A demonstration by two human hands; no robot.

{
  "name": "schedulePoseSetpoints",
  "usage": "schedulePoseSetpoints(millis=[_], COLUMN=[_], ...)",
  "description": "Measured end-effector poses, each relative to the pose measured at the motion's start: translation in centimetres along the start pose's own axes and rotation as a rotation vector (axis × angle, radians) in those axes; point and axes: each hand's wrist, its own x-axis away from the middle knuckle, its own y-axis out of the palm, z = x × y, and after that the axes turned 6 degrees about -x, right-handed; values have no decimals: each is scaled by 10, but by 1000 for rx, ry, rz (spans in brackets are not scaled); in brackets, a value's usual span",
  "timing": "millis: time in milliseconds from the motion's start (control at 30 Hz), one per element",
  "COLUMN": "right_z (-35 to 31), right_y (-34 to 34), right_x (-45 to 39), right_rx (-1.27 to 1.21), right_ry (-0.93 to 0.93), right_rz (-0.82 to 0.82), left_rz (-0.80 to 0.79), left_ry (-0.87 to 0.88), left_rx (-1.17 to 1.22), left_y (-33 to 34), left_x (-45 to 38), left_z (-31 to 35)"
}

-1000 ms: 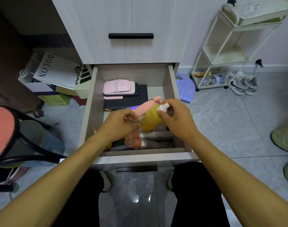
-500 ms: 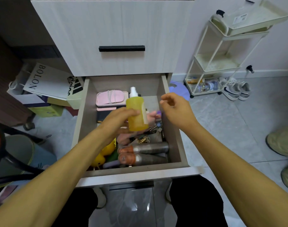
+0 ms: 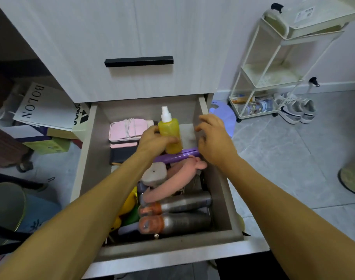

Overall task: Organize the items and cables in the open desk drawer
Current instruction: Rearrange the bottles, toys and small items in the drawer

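The open drawer [image 3: 225, 195] is full of loose items. My left hand [image 3: 154, 139] grips a yellow spray bottle [image 3: 171, 134] with a white nozzle, held upright over the drawer's back half. My right hand [image 3: 212, 138] hovers beside the bottle with relaxed fingers, holding nothing, just above a purple tube [image 3: 176, 157]. A pink case wrapped in a white cable [image 3: 130, 129] lies on a dark flat case [image 3: 122, 155] at the back left. In the front half lie a pink soft toy [image 3: 172, 181], a grey pad [image 3: 154, 174] and two silver bottles with orange caps [image 3: 178, 213].
A closed drawer with a black handle [image 3: 139, 61] sits above. Paper bags and boxes [image 3: 45, 110] stand on the floor at left. A white wheeled rack [image 3: 273, 77] and sneakers [image 3: 297, 110] are at right. Yellow objects [image 3: 126, 209] fill the drawer's front left.
My left hand has taken the yellow bottle alone, turned it upright and carried it toward the drawer's back. My right hand has let go and hovers beside it.
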Motion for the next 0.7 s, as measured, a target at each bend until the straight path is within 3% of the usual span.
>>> schedulePoseSetpoints(millis=[233, 567, 700], right_z=[2, 6, 5], right_y=[8, 7, 8], right_x=[1, -1, -1], right_rx=[-120, -103, -39], right_ry=[130, 160, 126], right_rz=[108, 128, 163], left_rz=[20, 78, -19], left_ry=[141, 139, 244], left_rx=[-186, -437, -526], left_y=[43, 62, 53], left_x=[-64, -94, -83], left_z=[2, 1, -5])
